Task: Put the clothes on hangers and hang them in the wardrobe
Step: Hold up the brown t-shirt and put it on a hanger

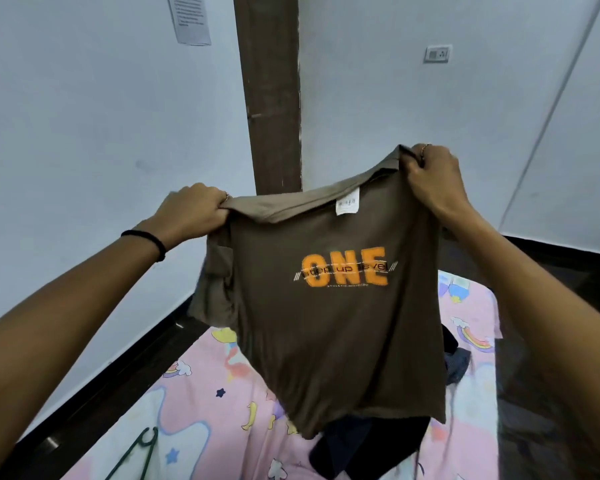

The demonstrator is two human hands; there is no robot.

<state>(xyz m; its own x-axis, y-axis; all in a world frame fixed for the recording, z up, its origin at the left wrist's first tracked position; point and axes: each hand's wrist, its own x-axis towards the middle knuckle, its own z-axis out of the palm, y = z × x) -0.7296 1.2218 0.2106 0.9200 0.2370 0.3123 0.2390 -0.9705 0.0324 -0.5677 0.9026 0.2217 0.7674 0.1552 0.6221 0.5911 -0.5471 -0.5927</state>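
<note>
Brown T-shirt (333,306) held up at the shoulders, above the bed.

The left hand (191,211) and the right hand (430,178) each grip a bunched shoulder of the shirt; it hangs clear over the pink patterned sheet (201,410). A green hanger (136,452) lies lower left; dark clothes (368,441) lie below the hem.

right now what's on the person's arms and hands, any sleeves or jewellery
Both forearms are bare, with no sleeves in view. The left hand has a thin black band around its wrist and what looks like a ring on one finger. The right hand wears a thin ring.
</note>
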